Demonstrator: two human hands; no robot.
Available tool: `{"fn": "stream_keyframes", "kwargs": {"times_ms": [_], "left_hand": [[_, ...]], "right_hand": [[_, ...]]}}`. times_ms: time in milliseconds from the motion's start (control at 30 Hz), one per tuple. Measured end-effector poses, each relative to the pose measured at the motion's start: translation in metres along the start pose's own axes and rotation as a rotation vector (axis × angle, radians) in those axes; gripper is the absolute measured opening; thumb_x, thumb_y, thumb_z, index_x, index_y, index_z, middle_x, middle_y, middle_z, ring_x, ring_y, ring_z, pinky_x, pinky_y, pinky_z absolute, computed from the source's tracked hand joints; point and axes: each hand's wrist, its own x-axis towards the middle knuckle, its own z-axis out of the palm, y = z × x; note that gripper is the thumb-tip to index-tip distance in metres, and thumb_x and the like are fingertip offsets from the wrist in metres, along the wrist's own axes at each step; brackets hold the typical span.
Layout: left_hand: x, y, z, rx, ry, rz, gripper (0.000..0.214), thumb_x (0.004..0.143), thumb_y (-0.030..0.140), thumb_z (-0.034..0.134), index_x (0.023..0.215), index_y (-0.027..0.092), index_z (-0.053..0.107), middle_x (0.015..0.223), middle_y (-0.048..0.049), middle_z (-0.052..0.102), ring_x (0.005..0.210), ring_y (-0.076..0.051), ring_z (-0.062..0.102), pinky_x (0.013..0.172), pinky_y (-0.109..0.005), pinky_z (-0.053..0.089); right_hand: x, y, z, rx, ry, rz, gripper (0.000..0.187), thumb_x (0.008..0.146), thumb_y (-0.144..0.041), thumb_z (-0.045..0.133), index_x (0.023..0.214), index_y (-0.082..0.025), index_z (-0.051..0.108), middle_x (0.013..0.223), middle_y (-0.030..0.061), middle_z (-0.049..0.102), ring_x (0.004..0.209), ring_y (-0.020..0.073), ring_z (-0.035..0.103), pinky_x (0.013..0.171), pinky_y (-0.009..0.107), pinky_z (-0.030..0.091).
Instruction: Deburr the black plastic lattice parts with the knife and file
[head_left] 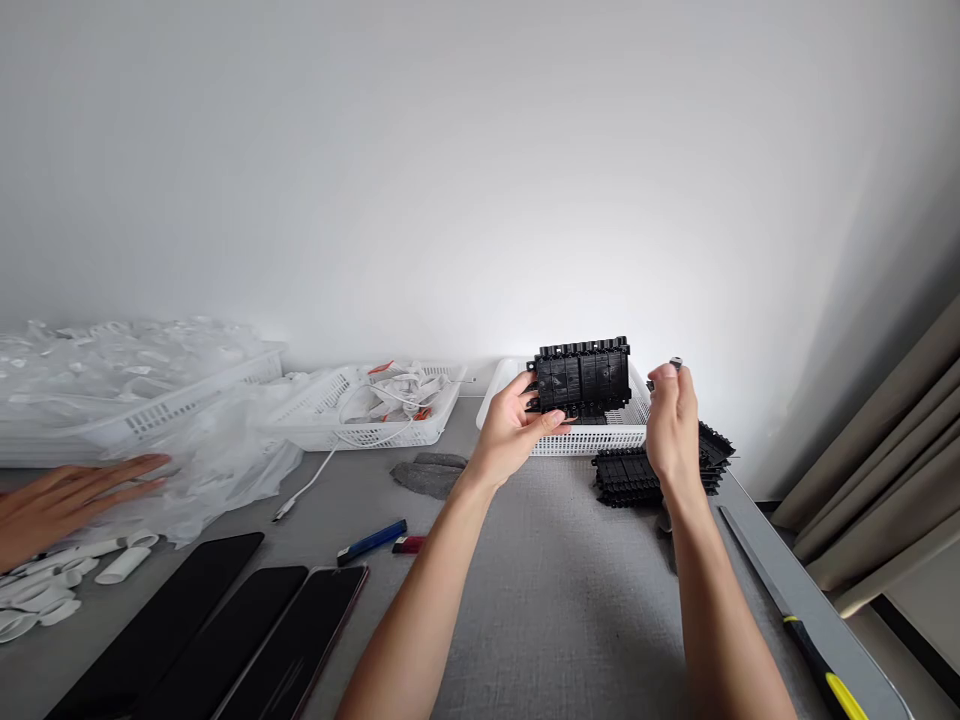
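My left hand (516, 420) grips the left end of a black ribbed plastic block (581, 377) and holds it up over a white mesh basket (585, 440). My right hand (671, 425) is raised just right of the block, with its fingertips pinched on a small dark and silver part (673, 366). Below that hand a stack of similar black plastic pieces (634, 478) lies on the grey table.
Another person's hand (64, 495) rests at the left by crumpled clear plastic bags (217, 450). Near it lie white tubes (120, 565), three dark phones (225, 630), a blue marker (371, 541), a white basket of cables (375, 405) and a long tool with a yellow handle (795, 620).
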Motion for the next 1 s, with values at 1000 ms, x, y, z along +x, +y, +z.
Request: {"fn": "stream_keyframes", "kwargs": {"times_ms": [1000], "left_hand": [[0.003,-0.017,0.005,0.2,-0.13,0.03,0.038,0.076,0.022,0.072,0.109,0.02,0.054,0.088,-0.0017,0.065,0.058,-0.009,0.058,0.051,-0.019,0.043]], "right_hand": [[-0.024,-0.014,0.039,0.583,-0.818,0.817,0.041,0.087,-0.049,0.027,0.054,-0.024,0.029,0.048,-0.0094,0.017,0.04,0.0062,0.006,0.034,0.019,0.009]]}}
